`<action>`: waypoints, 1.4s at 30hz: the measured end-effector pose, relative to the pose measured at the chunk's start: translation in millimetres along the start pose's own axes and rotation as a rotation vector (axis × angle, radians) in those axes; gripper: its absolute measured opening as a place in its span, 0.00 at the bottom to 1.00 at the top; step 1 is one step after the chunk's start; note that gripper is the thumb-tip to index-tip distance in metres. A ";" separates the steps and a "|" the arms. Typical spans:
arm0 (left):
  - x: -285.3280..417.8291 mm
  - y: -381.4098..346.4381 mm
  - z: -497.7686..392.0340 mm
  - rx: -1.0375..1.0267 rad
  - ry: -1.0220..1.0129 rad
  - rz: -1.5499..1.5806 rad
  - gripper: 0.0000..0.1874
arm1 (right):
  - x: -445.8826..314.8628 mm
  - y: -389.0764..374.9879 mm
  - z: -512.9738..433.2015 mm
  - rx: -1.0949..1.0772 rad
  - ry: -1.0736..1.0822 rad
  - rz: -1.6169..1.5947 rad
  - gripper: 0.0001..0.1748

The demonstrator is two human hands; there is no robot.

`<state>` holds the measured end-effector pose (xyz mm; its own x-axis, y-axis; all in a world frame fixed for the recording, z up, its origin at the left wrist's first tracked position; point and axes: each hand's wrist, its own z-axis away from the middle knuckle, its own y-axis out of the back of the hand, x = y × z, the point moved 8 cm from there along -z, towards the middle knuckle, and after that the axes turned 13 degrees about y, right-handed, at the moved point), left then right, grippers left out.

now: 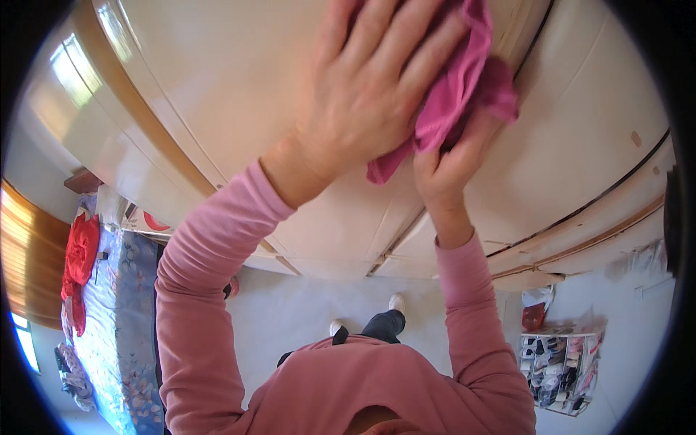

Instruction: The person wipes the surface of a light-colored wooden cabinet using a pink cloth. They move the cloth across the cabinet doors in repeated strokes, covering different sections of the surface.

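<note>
A pink cloth [451, 100] lies bunched between my two hands, in front of a cream wardrobe door [244, 81]. My left hand [370, 87] is spread with its back to the camera, its fingers over part of the cloth near the top of the view; the fingertips are hidden or cut off. My right hand [457, 157], lower and to the right, grips the cloth, with folds covering its fingers. The cloth hangs a little below my left palm.
The glossy wardrobe front has a tan vertical strip [147, 119] and dark door gaps. A bed with a blue floral cover [136, 326] and a red garment [81, 250] stands at left. A shoe rack [560, 375] is at right. Grey floor [293, 304] lies underfoot.
</note>
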<state>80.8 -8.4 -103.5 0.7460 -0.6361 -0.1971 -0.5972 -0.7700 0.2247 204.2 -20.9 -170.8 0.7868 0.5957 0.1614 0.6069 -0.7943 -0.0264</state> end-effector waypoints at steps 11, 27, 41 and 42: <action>60.0 -40.1 180.1 -0.430 -0.242 0.028 0.28 | -46.4 23.1 246.4 -0.241 -0.536 -0.144 0.36; 111.7 -75.0 346.8 -0.656 -0.418 0.053 0.28 | -92.6 37.7 420.6 -0.040 -1.313 -0.308 0.30; -43.2 68.3 451.0 -0.268 1.509 0.071 0.07 | -167.8 -15.1 337.4 -0.650 -0.881 -0.585 0.18; -50.4 76.1 499.9 -0.089 1.738 0.136 0.06 | -182.6 -32.8 331.7 -0.724 -0.802 -0.616 0.18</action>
<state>-149.6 -59.9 -553.5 0.1527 0.1443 0.9777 -0.7049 -0.6775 0.2101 77.9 -64.2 -526.6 0.3942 0.5943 -0.7010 0.8982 -0.0877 0.4307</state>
